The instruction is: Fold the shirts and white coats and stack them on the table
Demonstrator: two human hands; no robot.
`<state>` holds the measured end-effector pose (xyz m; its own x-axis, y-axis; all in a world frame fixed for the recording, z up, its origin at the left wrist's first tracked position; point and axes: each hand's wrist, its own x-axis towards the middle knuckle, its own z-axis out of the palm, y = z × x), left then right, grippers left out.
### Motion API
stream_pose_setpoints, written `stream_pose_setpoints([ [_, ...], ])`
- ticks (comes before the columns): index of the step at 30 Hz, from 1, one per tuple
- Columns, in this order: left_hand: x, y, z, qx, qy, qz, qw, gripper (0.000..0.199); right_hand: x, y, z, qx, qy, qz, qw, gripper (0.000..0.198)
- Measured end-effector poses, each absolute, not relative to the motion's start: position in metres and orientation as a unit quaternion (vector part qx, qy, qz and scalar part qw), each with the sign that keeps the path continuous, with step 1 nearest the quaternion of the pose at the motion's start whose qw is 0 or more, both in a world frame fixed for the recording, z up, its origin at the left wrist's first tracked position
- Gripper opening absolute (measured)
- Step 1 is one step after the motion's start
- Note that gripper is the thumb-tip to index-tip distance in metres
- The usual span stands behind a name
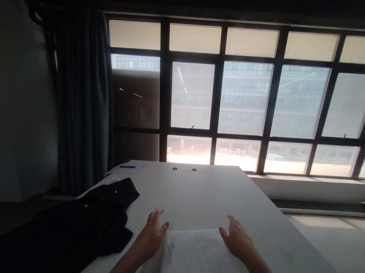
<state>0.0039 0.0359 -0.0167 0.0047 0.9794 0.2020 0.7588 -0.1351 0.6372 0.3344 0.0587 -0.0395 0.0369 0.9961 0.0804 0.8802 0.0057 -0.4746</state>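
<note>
Fingers (154,218) of the left hand (151,239) and right hand (239,241) stand open, thumbs parted, at the far corners of a white sheet (196,268). Both hands seem equally near; whether either touches it cannot be told. The sheet lies between the forearms on the counter (289,254), its long axis apparently running from the fingers toward the wearer. Beside the left forearm, a dark garment (93,219) drapes over the counter's left edge. Paper (137,170) and a pen (127,166) lie at the far-left corner; windows (246,96) stand beyond.
</note>
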Motion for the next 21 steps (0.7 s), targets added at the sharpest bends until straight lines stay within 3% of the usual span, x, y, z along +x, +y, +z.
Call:
stream_pose_setpoints([
  [5, 0.051, 0.0, -0.032, 0.796, 0.56, 0.169, 0.156, 0.064, 0.318, 0.059, -0.07, -0.653, -0.728, 0.165, 0.13, 0.069],
  [9, 0.083, -0.022, -0.062, 0.843, 0.494, 0.09, 0.193, 0.075, 0.297, 0.048, -0.088, -0.656, -0.734, 0.142, 0.102, 0.073],
  [15, 0.086, -0.019, -0.087, 0.848, 0.491, 0.114, 0.163, 0.08, 0.278, 0.033, -0.092, -0.627, -0.769, 0.034, 0.123, 0.061],
  [21, 0.079, -0.004, -0.086, 0.82, 0.543, 0.127, 0.125, 0.083, 0.254, 0.016, -0.086, -0.568, -0.806, 0.077, 0.147, 0.058],
])
